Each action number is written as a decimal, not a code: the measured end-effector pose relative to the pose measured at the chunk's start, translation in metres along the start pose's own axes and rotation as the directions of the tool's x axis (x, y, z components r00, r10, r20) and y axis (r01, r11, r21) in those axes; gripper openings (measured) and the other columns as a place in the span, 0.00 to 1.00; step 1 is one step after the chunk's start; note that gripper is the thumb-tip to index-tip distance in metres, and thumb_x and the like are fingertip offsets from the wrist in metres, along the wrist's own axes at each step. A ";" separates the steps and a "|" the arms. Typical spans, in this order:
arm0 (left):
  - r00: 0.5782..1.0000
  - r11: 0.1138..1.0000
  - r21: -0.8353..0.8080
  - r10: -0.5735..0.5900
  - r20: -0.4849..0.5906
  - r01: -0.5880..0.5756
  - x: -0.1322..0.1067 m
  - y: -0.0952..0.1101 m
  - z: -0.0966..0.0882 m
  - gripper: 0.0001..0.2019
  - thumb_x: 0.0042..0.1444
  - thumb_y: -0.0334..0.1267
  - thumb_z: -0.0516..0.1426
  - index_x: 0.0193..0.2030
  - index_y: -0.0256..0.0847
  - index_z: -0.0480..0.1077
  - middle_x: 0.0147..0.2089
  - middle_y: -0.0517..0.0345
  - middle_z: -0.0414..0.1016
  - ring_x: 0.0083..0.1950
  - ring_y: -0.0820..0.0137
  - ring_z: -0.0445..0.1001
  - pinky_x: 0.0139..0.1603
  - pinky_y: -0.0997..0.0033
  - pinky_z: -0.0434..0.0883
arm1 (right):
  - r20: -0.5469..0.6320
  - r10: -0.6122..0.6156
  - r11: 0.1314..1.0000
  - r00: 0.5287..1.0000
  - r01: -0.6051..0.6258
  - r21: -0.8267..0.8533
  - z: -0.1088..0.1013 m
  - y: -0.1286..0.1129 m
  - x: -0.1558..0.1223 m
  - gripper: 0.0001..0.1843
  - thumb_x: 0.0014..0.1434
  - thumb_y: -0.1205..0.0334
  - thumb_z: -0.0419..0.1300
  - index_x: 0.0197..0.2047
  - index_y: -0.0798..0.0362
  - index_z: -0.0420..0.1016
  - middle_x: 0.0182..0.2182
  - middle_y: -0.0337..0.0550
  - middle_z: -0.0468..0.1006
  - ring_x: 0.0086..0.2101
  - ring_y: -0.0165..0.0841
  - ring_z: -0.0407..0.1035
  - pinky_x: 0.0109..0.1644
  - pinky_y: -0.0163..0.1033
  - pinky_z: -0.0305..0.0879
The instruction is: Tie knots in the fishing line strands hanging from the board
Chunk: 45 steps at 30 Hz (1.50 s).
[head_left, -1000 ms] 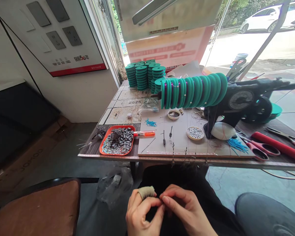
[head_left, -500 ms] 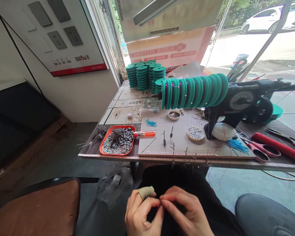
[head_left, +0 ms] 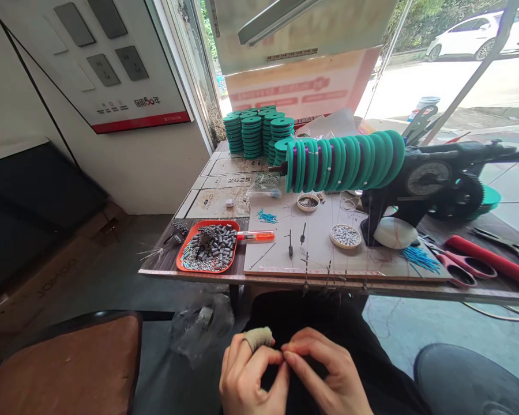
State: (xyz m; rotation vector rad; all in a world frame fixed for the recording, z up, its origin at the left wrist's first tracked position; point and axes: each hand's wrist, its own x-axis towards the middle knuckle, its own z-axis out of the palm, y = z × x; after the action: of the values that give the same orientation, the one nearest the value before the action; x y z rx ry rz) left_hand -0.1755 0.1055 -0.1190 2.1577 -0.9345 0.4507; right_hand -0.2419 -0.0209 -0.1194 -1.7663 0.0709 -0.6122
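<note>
Beige cloth [head_left: 258, 338] is capping one finger of the left hand [head_left: 247, 381], and it and the right hand [head_left: 328, 377] are each clamping their grip on one tiny piece [head_left: 282, 353], too small to make out, over the lap. Two dishes [head_left: 345, 235] and one tray [head_left: 206, 246] are sitting on the tabletop [head_left: 484, 288].

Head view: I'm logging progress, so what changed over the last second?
Almost nothing. The left hand and right hand stay together below the table, fingers pinched tip to tip on something too small to see. They sit slightly lower in the picture, likely a small camera shift. Nothing was taken or let go. The red tray and green discs stayed put.
</note>
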 end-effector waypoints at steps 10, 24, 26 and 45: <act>0.999 0.999 0.000 -0.048 0.005 0.048 -0.001 0.002 0.001 0.09 0.53 0.32 0.56 0.22 0.41 0.68 0.29 0.58 0.69 0.36 0.70 0.66 0.38 0.70 0.61 | -0.005 0.004 1.000 1.000 -0.004 -0.019 0.003 0.000 0.000 0.07 0.60 0.68 0.56 0.33 0.58 0.74 0.29 0.45 0.74 0.31 0.28 0.71 0.34 0.27 0.68; 0.987 0.977 -0.214 0.011 0.163 0.025 -0.003 0.001 0.008 0.06 0.48 0.34 0.60 0.22 0.42 0.71 0.42 0.57 0.71 0.45 0.68 0.67 0.44 0.68 0.64 | -0.041 0.127 0.991 0.991 -0.125 0.049 -0.016 0.003 0.012 0.10 0.64 0.64 0.51 0.44 0.52 0.72 0.40 0.45 0.72 0.41 0.29 0.69 0.43 0.29 0.65; 0.981 0.953 -0.295 0.116 0.159 -0.065 -0.006 0.000 0.017 0.14 0.52 0.44 0.58 0.19 0.43 0.71 0.35 0.57 0.72 0.41 0.69 0.69 0.41 0.68 0.63 | 0.083 0.257 0.949 0.963 -0.268 0.167 -0.018 -0.001 0.020 0.11 0.62 0.57 0.55 0.42 0.54 0.72 0.38 0.45 0.71 0.38 0.31 0.67 0.41 0.31 0.64; 0.855 0.955 -0.022 0.275 0.439 -0.296 0.001 0.004 0.008 0.09 0.43 0.25 0.55 0.28 0.43 0.71 0.29 0.59 0.73 0.30 0.75 0.72 0.29 0.77 0.66 | 0.535 0.404 0.731 0.742 -0.613 0.299 -0.010 -0.014 0.036 0.14 0.48 0.57 0.62 0.31 0.57 0.64 0.24 0.36 0.62 0.25 0.24 0.54 0.27 0.27 0.50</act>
State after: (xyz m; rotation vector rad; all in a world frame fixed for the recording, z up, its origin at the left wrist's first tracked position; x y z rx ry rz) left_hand -0.1776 0.0969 -0.1215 2.2127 -1.5233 0.1183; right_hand -0.2190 -0.0387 -0.0920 -1.2822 0.1016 0.1963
